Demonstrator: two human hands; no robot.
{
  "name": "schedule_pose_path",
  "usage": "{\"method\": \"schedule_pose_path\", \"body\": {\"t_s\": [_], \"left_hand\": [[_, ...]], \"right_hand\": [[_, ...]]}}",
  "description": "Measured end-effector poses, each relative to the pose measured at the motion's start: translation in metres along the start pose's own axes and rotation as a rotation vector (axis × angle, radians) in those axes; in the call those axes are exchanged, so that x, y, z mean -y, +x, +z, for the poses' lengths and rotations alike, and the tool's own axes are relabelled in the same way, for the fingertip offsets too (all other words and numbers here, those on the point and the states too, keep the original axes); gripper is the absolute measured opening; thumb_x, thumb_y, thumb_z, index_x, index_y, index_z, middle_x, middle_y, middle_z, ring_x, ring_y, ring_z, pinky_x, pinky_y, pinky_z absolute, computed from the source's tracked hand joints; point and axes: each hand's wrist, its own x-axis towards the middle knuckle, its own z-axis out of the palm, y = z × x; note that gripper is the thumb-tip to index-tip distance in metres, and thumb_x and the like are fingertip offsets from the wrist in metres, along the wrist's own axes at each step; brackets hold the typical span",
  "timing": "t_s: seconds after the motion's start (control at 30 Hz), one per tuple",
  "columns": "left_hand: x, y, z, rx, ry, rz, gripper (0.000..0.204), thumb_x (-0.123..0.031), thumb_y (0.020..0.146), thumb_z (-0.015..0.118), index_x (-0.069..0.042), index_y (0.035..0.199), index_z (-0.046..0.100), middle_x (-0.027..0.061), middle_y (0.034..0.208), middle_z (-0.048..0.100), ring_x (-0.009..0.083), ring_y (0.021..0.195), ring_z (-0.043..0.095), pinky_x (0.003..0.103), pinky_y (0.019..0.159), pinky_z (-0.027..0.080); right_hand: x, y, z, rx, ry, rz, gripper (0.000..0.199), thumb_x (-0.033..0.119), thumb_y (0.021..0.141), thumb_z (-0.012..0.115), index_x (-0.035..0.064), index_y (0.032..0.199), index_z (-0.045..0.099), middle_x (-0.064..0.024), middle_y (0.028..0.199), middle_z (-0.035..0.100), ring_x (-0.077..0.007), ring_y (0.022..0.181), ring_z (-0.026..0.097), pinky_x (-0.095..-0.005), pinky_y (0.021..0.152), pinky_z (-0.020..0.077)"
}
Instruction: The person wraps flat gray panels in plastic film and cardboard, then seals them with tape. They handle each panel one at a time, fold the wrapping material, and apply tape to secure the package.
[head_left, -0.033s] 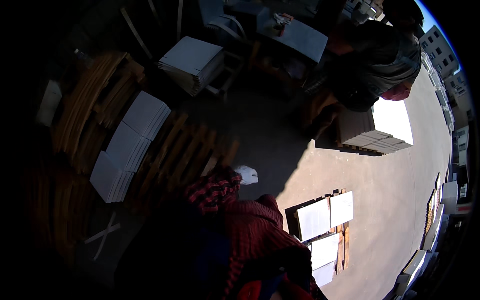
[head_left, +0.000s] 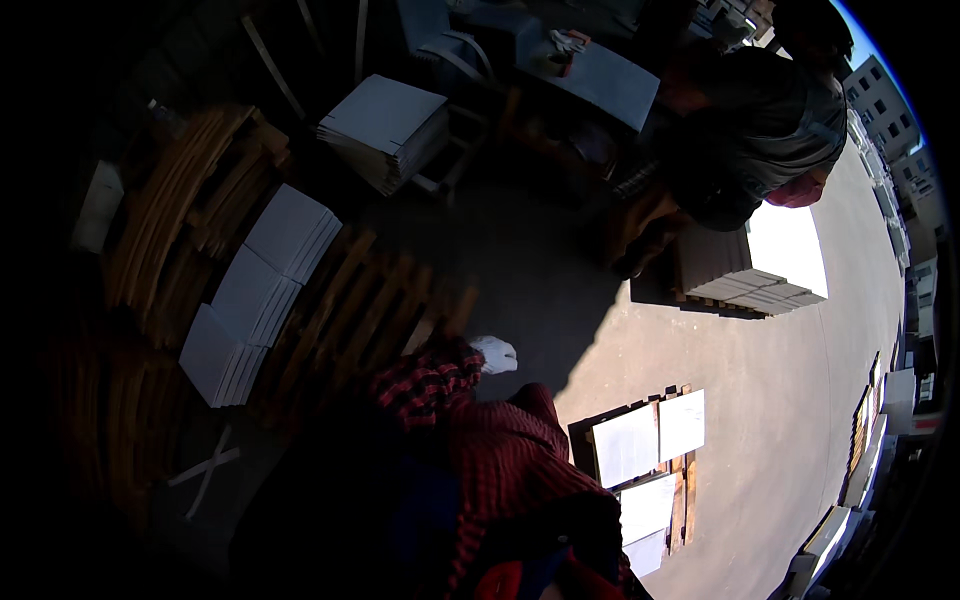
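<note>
My left hand (head_left: pixel 495 355), in a white glove, reaches out past a red-and-black checked sleeve (head_left: pixel 425 383). It hangs over the shaded floor beside the slats of a wooden pallet (head_left: pixel 365 300). The fingers look curled together, and nothing shows in them. My right hand is out of sight; a dark red striped garment (head_left: pixel 510 440) covers the lower middle of the picture. Left of the pallet slats stand several short stacks of white slabs (head_left: pixel 265 277). To the right, in sunlight, flat white panels (head_left: pixel 627 445) lie on a low pallet (head_left: pixel 690 490).
At the upper right a person in dark clothes (head_left: pixel 760 130) bends beside a tall stack of white slabs (head_left: pixel 785 250). Farther back are a grey-topped table (head_left: pixel 605 85) with gloves on it and another slab stack (head_left: pixel 385 115). Piled wooden pallets (head_left: pixel 185 190) line the left.
</note>
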Motion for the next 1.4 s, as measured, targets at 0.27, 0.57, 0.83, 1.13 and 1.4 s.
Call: {"method": "schedule_pose_path", "body": {"t_s": [0.27,0.57,0.83,1.13,1.4], "left_hand": [[0.074,0.108,-0.049,-0.006,-0.044,0.047,0.043,-0.043,0.095,0.054,-0.012,0.119,0.07,0.0134,0.121,0.07,0.0341,0.115,0.064,0.044,0.099,0.049],[0.094,0.154,-0.194,-0.426,-0.493,-0.41,0.046,-0.044,0.094,0.056,-0.012,0.123,0.071,0.0125,0.129,0.069,0.0341,0.124,0.061,0.042,0.106,0.046],[0.123,0.191,-0.255,-0.368,-0.502,-0.44,0.048,-0.046,0.099,0.051,-0.012,0.13,0.068,0.0112,0.137,0.064,0.0332,0.127,0.059,0.041,0.11,0.043],[0.223,0.229,-0.449,-0.5,-0.42,-0.388,0.043,-0.041,0.097,0.052,-0.01,0.122,0.069,0.0132,0.124,0.069,0.033,0.118,0.063,0.041,0.102,0.047],[0.322,0.251,-0.604,-0.475,-0.377,-0.404,0.039,-0.04,0.094,0.053,-0.007,0.103,0.071,0.017,0.109,0.071,0.0362,0.104,0.066,0.045,0.089,0.049]], "right_hand": [[0.24,0.055,0.107,-0.149,-0.422,0.082,0.018,0.028,0.098,0.055,0.0111,0.094,0.058,0.0003,0.07,0.051,-0.0139,0.055,0.05,-0.0319,0.046,0.0346],[0.61,0.186,0.325,0.07,-0.876,-0.259,0.028,0.037,0.099,0.062,0.0149,0.117,0.066,0.0002,0.078,0.06,-0.0133,0.062,0.057,-0.0312,0.05,0.0438],[0.712,0.204,0.659,0.429,-0.929,-0.56,0.038,0.03,0.102,0.058,0.0038,0.129,0.064,-0.0002,0.094,0.064,-0.0087,0.076,0.058,-0.0247,0.061,0.0435],[0.639,0.265,0.786,1.38,-1.651,-1.424,0.038,0.023,0.098,0.056,-0.0008,0.126,0.064,-0.0113,0.108,0.07,-0.0222,0.09,0.068,-0.0316,0.084,0.0531],[0.735,0.203,0.94,0.752,-1.262,-0.736,0.047,0.035,0.099,0.058,0.0004,0.131,0.063,-0.0205,0.129,0.067,-0.0352,0.122,0.063,-0.038,0.103,0.0477]]}}
